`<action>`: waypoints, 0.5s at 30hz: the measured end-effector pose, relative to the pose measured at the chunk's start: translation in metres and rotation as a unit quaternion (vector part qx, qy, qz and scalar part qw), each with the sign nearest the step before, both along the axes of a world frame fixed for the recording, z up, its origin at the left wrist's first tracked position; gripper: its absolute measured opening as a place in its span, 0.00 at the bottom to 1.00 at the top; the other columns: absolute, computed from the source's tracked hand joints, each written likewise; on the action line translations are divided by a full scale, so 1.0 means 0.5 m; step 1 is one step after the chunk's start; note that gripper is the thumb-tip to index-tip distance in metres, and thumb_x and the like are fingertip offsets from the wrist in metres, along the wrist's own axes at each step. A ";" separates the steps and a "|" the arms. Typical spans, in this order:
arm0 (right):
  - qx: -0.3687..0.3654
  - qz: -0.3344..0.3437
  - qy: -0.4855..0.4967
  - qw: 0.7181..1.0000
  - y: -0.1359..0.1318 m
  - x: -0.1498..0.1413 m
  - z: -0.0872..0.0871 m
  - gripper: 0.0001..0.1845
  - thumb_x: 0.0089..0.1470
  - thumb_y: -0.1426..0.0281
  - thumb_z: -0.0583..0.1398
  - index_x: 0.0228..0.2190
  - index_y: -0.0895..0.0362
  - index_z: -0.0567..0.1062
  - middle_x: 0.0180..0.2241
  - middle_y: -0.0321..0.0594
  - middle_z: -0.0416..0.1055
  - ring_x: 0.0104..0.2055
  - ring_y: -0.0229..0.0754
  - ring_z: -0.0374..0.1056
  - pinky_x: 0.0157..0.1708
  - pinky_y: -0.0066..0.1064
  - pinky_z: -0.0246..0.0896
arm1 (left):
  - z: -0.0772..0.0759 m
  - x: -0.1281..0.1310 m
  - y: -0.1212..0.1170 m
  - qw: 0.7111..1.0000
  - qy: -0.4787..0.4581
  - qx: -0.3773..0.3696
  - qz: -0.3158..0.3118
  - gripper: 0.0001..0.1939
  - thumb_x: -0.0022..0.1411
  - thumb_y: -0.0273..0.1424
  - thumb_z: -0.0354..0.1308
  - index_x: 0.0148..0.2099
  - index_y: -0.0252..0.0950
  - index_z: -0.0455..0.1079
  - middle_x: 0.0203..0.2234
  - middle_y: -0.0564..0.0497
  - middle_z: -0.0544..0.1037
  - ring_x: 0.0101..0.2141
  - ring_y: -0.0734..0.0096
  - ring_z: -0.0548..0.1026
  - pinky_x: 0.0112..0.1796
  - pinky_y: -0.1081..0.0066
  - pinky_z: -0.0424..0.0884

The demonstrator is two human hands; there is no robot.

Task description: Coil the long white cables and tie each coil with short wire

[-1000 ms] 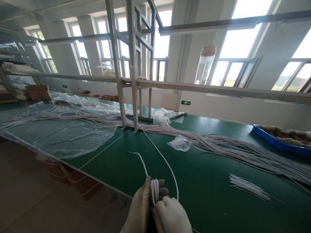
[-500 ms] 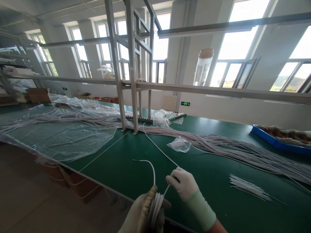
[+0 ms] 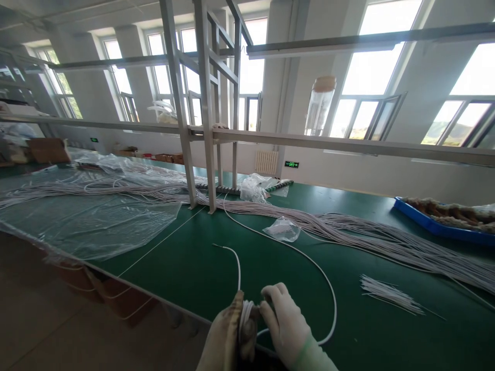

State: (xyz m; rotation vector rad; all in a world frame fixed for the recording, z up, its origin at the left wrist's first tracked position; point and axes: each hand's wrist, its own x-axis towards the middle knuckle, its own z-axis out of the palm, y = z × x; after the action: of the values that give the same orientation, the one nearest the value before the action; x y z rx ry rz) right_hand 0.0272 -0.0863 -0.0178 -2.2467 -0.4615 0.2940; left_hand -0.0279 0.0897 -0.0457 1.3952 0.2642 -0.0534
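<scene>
Winding: white cord into a coil [image 3: 246, 319] at the near bench [image 3: 216, 268] edge.
Left hand [image 3: 224, 337]: gloved fingers closed round the coil, holding it upright.
Right hand [image 3: 284, 322]: fingers pinching the cord [image 3: 328, 288] just beside the coil.
Doing it well: each turn should likely lie flat beside the others, with even tension.
Slack: loops rightward, then back to the bundle [image 3: 371, 239].

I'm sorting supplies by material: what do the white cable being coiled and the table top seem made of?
The white cable looks plastic-jacketed: smooth, slightly glossy, bending in soft loops. The table top seems a matte green mat or felt-like covering; dull and uniform, though its exact material is unclear.
</scene>
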 end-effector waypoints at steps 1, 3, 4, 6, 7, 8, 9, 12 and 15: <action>0.026 0.016 0.007 0.999 -0.009 -0.005 -0.011 0.16 0.70 0.64 0.50 0.51 0.55 0.72 0.48 0.46 0.72 0.47 0.48 0.72 0.46 0.40 0.71 | -0.007 0.001 0.007 1.000 0.001 0.000 0.004 0.22 0.47 0.47 0.77 0.35 0.36 0.79 0.31 0.44 0.81 0.35 0.53 0.77 0.39 0.61 0.75; 0.067 0.058 0.029 0.996 -0.021 -0.014 -0.024 0.20 0.71 0.59 0.48 0.51 0.53 0.74 0.46 0.44 0.75 0.47 0.47 0.72 0.48 0.39 0.68 | -0.016 0.003 0.017 1.000 -0.007 0.007 -0.002 0.26 0.53 0.51 0.72 0.42 0.34 0.80 0.36 0.42 0.83 0.39 0.51 0.79 0.43 0.61 0.76; 0.074 0.077 0.032 0.994 -0.025 -0.016 -0.026 0.21 0.71 0.57 0.47 0.50 0.53 0.75 0.44 0.43 0.75 0.46 0.47 0.72 0.48 0.39 0.67 | -0.016 0.003 0.020 1.000 -0.015 0.011 -0.005 0.27 0.55 0.52 0.71 0.45 0.33 0.80 0.39 0.41 0.83 0.42 0.50 0.79 0.46 0.61 0.75; 0.072 0.096 0.031 0.992 -0.030 -0.017 -0.028 0.23 0.70 0.55 0.48 0.46 0.54 0.77 0.42 0.44 0.75 0.44 0.47 0.71 0.47 0.39 0.65 | -0.007 0.002 0.019 0.999 -0.034 0.017 -0.011 0.27 0.57 0.51 0.70 0.46 0.33 0.80 0.42 0.41 0.83 0.45 0.50 0.79 0.48 0.63 0.75; 0.074 0.113 0.051 0.990 -0.032 -0.014 -0.028 0.23 0.70 0.55 0.49 0.44 0.55 0.78 0.40 0.44 0.75 0.42 0.46 0.70 0.44 0.38 0.65 | 0.002 0.001 0.017 0.999 -0.038 0.005 -0.016 0.26 0.57 0.51 0.70 0.46 0.32 0.79 0.41 0.41 0.83 0.43 0.52 0.80 0.46 0.63 0.76; 0.084 0.141 0.087 0.983 -0.035 -0.011 -0.028 0.23 0.69 0.55 0.50 0.43 0.56 0.78 0.37 0.42 0.74 0.38 0.45 0.69 0.39 0.35 0.64 | 0.011 0.000 0.013 0.999 -0.035 -0.030 -0.016 0.27 0.58 0.51 0.69 0.46 0.32 0.79 0.37 0.42 0.82 0.39 0.55 0.80 0.42 0.65 0.76; 0.098 0.172 0.126 0.972 -0.037 -0.007 -0.030 0.22 0.69 0.55 0.51 0.40 0.57 0.78 0.33 0.40 0.72 0.34 0.42 0.68 0.36 0.33 0.63 | 0.022 -0.001 0.010 0.995 -0.030 -0.090 -0.016 0.28 0.59 0.52 0.68 0.46 0.31 0.79 0.33 0.43 0.81 0.34 0.59 0.79 0.37 0.67 0.76; 0.128 0.238 0.180 0.946 -0.040 0.002 -0.040 0.18 0.66 0.57 0.56 0.36 0.57 0.78 0.30 0.36 0.70 0.32 0.39 0.66 0.34 0.29 0.61 | 0.050 -0.005 0.001 0.958 -0.018 -0.284 -0.038 0.31 0.62 0.53 0.66 0.50 0.27 0.77 0.23 0.51 0.74 0.23 0.70 0.73 0.28 0.73 0.71; 0.121 0.222 0.148 0.956 -0.036 0.014 -0.047 0.16 0.66 0.58 0.57 0.38 0.56 0.79 0.37 0.38 0.74 0.38 0.41 0.69 0.40 0.31 0.63 | 0.079 -0.018 -0.007 0.944 -0.019 -0.327 -0.033 0.29 0.65 0.49 0.65 0.52 0.26 0.77 0.25 0.50 0.75 0.25 0.72 0.73 0.32 0.73 0.73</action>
State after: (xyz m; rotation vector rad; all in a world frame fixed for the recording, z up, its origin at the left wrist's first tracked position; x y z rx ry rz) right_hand 0.0343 -0.1045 -0.0411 -1.8039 -0.7920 0.7513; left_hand -0.0368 0.0864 -0.0062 0.7403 0.1447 -0.1557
